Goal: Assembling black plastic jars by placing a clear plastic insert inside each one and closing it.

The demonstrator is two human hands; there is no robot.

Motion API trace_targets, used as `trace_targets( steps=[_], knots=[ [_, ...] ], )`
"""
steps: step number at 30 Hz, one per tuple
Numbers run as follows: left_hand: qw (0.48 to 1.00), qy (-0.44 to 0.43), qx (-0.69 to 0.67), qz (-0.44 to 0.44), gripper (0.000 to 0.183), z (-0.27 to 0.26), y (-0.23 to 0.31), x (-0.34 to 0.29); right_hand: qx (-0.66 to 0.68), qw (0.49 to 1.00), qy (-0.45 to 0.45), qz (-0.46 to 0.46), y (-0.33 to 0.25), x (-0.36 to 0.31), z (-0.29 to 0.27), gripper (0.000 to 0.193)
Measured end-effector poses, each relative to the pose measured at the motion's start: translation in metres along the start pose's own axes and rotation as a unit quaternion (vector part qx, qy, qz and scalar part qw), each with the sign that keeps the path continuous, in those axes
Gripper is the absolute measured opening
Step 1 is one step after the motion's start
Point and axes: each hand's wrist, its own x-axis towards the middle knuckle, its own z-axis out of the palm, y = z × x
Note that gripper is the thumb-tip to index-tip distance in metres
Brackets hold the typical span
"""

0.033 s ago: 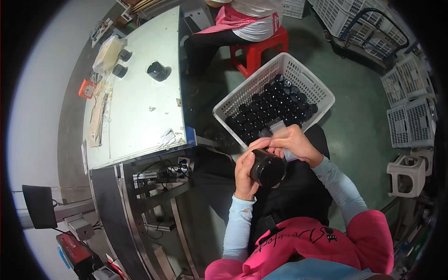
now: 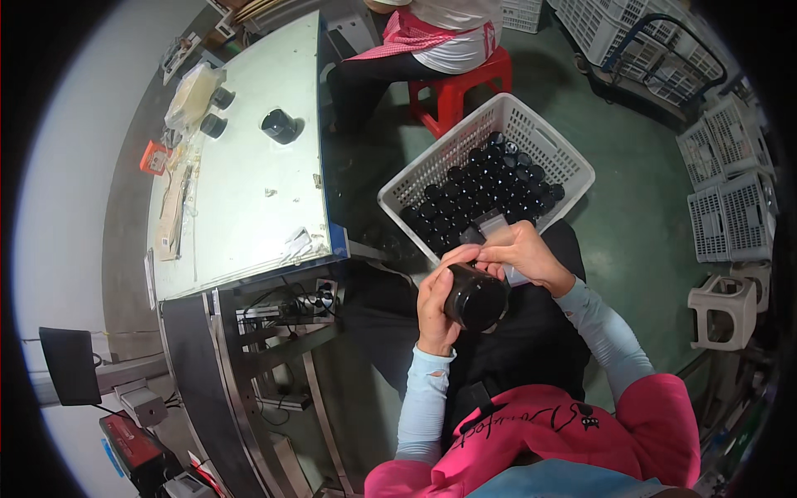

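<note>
- While the white tabletop (image 2: 249,183) stands at left, a smaller white crate (image 2: 573,166) sits ahead of the lap (image 2: 531,357).
- Left hand (image 2: 435,311): curled around the black cylinder (image 2: 481,302) above the lap.
- Right hand (image 2: 527,256): pinching beside it, exactly on what I cannot tell.
- Clear plastic piece (image 2: 496,226): just beside the right hand.
- Black round pieces (image 2: 481,189): packed inside the crate.

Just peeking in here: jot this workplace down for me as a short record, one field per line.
Left hand: left hand grips a large black cylinder
Right hand: right hand at its far end, beside a clear plastic bag; exact grip unclear
Ahead: white basket holding many black round pieces
Table: white tabletop, left, with black pieces
Nearby: another person, seated on a red stool
</note>
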Motion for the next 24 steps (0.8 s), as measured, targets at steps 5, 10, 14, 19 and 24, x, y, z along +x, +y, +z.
trace_targets(
  steps=[5,10,14,19,24],
  knots=[
    [1.000,0.018,-0.005,0.005,0.042,0.002,0.009,-0.011,0.059,0.998,-0.013,0.019,-0.013,-0.015,0.001,0.020],
    [0.997,0.020,0.064,0.025,0.053,0.007,0.009,-0.017,-0.042,0.996,-0.076,-0.032,-0.020,-0.023,-0.007,0.024],
    [1.000,0.022,0.017,-0.004,0.054,0.005,0.008,-0.021,-0.064,0.991,-0.090,-0.076,-0.021,-0.027,-0.006,0.019],
    [1.000,-0.001,-0.027,-0.006,0.056,0.007,0.008,-0.027,-0.001,0.998,-0.027,-0.065,-0.021,-0.031,0.003,0.009],
    [0.999,0.018,-0.034,-0.006,0.054,0.018,0.014,-0.030,0.043,0.995,0.043,-0.078,-0.018,-0.030,0.009,0.009]
  ],
)
